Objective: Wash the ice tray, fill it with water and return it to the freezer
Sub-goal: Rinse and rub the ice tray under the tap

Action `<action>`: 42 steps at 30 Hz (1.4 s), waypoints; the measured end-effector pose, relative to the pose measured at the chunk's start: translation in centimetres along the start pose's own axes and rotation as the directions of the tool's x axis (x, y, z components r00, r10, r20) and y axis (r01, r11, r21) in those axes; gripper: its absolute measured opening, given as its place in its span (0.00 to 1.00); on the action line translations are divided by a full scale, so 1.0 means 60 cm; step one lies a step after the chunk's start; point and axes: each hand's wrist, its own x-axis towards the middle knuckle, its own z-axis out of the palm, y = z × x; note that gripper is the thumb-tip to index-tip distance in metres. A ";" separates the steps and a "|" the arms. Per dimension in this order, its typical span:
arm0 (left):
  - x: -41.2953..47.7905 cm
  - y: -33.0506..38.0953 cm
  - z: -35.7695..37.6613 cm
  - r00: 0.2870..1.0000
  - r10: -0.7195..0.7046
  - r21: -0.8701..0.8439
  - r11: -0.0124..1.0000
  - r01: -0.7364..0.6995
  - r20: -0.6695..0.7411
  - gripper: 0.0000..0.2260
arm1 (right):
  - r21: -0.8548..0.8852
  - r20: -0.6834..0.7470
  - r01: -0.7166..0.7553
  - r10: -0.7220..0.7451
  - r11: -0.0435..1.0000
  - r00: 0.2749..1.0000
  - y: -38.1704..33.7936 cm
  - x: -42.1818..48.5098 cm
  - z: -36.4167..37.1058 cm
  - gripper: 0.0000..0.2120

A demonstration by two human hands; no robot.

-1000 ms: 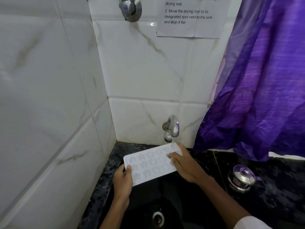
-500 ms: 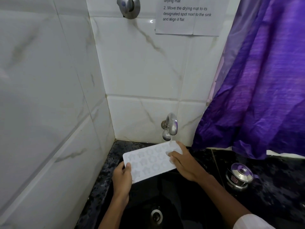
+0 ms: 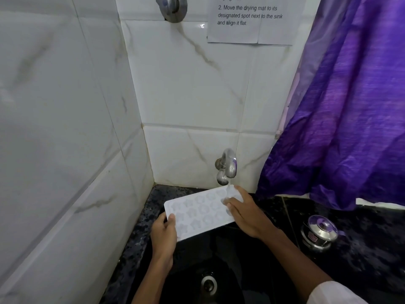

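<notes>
A white ice tray with star and round moulds is held over the black sink, under the steel tap. A thin stream of water falls from the tap onto the tray's far right corner. My left hand grips the tray's near left edge, thumb on top. My right hand lies on the tray's right end with its fingers spread across the moulds there.
White marble tiles close in on the left and behind. A purple curtain hangs at the right. A small lidded steel pot stands on the dark speckled counter right of the sink. A paper notice and a second tap are on the wall above.
The tray and both hands stay almost where they were under the tap; my right fingers have shifted slightly over the moulds. The camera has tipped a little downward.
</notes>
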 end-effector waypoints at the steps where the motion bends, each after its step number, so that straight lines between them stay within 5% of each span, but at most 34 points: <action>1: 0.001 0.000 0.000 1.000 -0.002 0.001 1.000 0.002 -0.004 0.09 | 0.014 -0.001 -0.005 0.005 1.000 1.000 -0.003 0.000 0.000 0.15; 4: 0.003 0.002 -0.002 1.000 -0.006 -0.011 1.000 0.006 -0.007 0.09 | 0.096 -0.005 -0.046 0.047 0.994 0.999 -0.006 0.002 -0.003 0.17; 10: 0.002 0.004 0.002 1.000 0.000 -0.021 1.000 0.000 -0.016 0.09 | -0.050 -0.037 0.048 -0.050 0.998 0.998 -0.004 0.001 -0.011 0.15; 18: 0.007 0.014 0.004 0.998 0.015 -0.045 0.999 -0.018 -0.068 0.10 | 0.087 -0.150 0.051 -0.038 0.995 0.988 0.006 -0.015 -0.002 0.12; 31: 0.002 0.016 0.002 0.997 0.031 -0.075 0.996 -0.037 -0.073 0.09 | 0.064 0.002 0.034 -0.035 0.997 0.999 -0.004 -0.023 -0.010 0.13; 42: -0.004 0.010 0.000 0.997 0.028 -0.095 0.995 -0.036 -0.076 0.12 | 0.034 -0.026 -0.003 0.004 0.999 1.000 -0.015 -0.028 -0.007 0.17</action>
